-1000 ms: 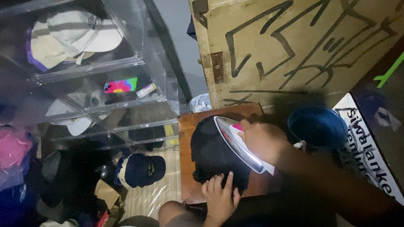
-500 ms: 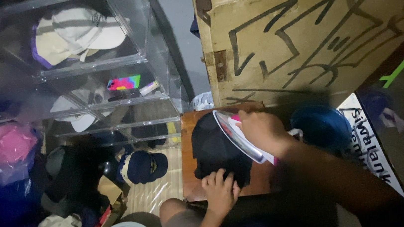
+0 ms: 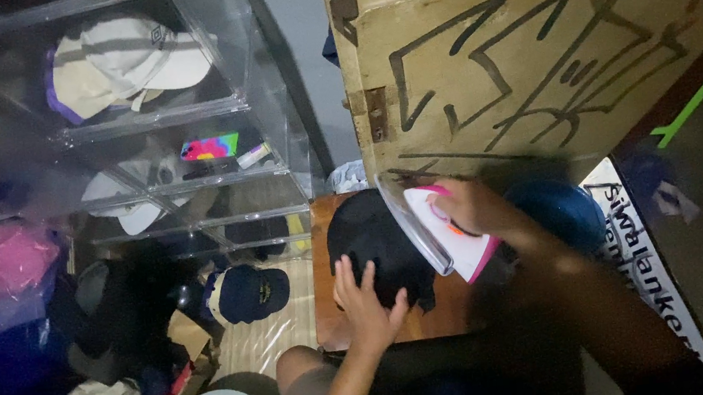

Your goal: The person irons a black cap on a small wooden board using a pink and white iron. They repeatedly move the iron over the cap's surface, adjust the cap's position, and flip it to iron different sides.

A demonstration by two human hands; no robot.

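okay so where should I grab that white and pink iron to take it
By its pink handle, from above. The iron is tilted, its flat soleplate facing the black cap, and the right hand already wraps the handle side, so the grip sits on top.

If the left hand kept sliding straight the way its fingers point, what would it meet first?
The left hand lies flat on the black fabric cap, fingers pointing up the picture. Going on, it would probably cross more of that cap before the far edge of the brown wooden board; depth is unclear.
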